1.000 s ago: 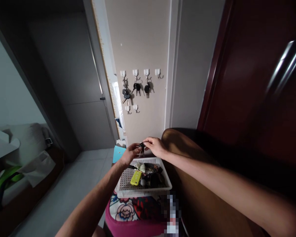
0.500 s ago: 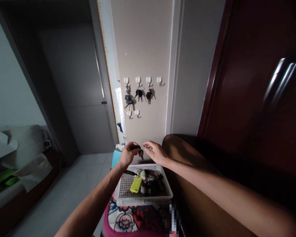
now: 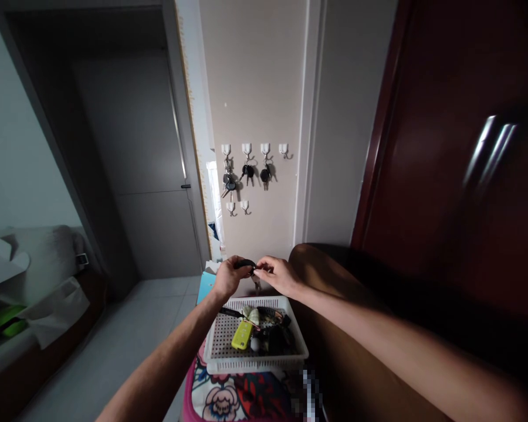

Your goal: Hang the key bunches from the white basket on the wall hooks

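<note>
My left hand [image 3: 227,276] and my right hand [image 3: 278,274] meet above a white perforated basket [image 3: 220,344], both pinching a dark key with a ring [image 3: 247,265] between them. The basket holds a yellow-green key fob [image 3: 242,334] and several dark keys and fobs [image 3: 273,335]. It rests on a stool with a floral cushion [image 3: 229,395]. On the beige wall ahead hang white hooks [image 3: 246,149]; three in the top row carry bunches of black keys [image 3: 247,172], and the top right hook [image 3: 283,149] is bare.
A dark brown rounded chair back [image 3: 334,293] is right of the basket. A dark red door with a metal handle [image 3: 488,152] fills the right. A grey door [image 3: 145,164] stands at the left, with a sofa and white bags [image 3: 48,293] low left.
My hands, apart half a second ago with the key only in the left, have come together on it again. The view has tilted down a little.
</note>
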`<state>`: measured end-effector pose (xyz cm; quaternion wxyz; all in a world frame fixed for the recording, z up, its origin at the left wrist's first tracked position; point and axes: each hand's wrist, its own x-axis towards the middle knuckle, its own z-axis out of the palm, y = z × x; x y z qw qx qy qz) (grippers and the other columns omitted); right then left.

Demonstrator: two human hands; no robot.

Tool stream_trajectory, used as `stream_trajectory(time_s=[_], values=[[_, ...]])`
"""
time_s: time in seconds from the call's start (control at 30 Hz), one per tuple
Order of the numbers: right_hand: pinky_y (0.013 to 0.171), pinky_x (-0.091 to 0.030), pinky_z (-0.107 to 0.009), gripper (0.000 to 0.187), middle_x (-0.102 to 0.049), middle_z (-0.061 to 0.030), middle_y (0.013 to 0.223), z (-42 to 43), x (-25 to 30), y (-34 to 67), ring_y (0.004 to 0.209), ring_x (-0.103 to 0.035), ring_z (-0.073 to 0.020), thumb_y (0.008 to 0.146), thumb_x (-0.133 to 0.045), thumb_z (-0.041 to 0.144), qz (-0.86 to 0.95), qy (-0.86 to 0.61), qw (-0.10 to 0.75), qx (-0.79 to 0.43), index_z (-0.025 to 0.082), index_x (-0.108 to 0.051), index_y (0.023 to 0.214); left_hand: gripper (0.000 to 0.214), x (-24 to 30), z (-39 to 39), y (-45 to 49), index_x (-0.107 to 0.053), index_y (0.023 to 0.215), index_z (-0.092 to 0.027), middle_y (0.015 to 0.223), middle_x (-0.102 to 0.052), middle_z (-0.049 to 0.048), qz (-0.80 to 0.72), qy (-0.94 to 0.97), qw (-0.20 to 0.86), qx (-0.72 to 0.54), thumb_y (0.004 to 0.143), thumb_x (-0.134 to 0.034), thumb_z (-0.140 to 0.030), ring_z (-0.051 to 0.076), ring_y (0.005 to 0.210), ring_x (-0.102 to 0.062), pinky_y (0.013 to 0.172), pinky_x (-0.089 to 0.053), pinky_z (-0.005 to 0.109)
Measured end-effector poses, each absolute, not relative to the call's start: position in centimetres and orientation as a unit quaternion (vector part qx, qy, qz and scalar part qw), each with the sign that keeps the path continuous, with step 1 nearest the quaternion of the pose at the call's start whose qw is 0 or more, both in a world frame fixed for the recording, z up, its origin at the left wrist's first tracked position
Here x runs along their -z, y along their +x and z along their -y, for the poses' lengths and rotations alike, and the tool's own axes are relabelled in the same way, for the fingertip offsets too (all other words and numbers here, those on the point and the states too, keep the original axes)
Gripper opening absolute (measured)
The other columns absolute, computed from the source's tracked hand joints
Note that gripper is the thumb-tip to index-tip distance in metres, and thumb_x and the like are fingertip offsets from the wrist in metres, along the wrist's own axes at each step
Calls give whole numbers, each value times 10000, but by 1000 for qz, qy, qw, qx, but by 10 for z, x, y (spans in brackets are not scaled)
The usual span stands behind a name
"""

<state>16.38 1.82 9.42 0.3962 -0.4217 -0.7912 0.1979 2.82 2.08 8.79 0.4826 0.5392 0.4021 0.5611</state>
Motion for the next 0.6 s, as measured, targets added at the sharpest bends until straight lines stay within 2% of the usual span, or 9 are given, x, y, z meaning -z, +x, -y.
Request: stream_trajectory(time_s=[0.23, 0.43, 0.6], values=[[468, -326, -171, 143, -529, 12, 536, -28, -96, 169, 481, -434, -69, 611, -415, 224, 765, -463, 420, -155, 144, -529, 578, 159, -92, -17, 30, -542, 646, -127, 645, -561, -21, -335, 512, 574, -544, 490, -562, -103, 71, 622, -494, 628, -392, 204], [442, -314, -175, 185, -531, 9, 519, -32, -92, 172, 470, -432, -74, 594, -455, 296, 769, -442, 416, -202, 134, -546, 591, 113, -89, -19, 29, -531, 637, -116, 591, -549, -10, -355, 468, 584, -561, 530, -564, -136, 61, 566, -499, 560, -408, 179], [427, -305, -176, 139, -517, 15, 484, -29, -93, 169, 440, -424, -71, 582, -458, 255, 756, -486, 410, -155, 143, -518, 525, 100, -88, -18, 35, -524, 682, -106, 632, -561, 16, -373, 474, 571, -557, 586, -522, -133, 73, 562, -518, 520, -413, 174]])
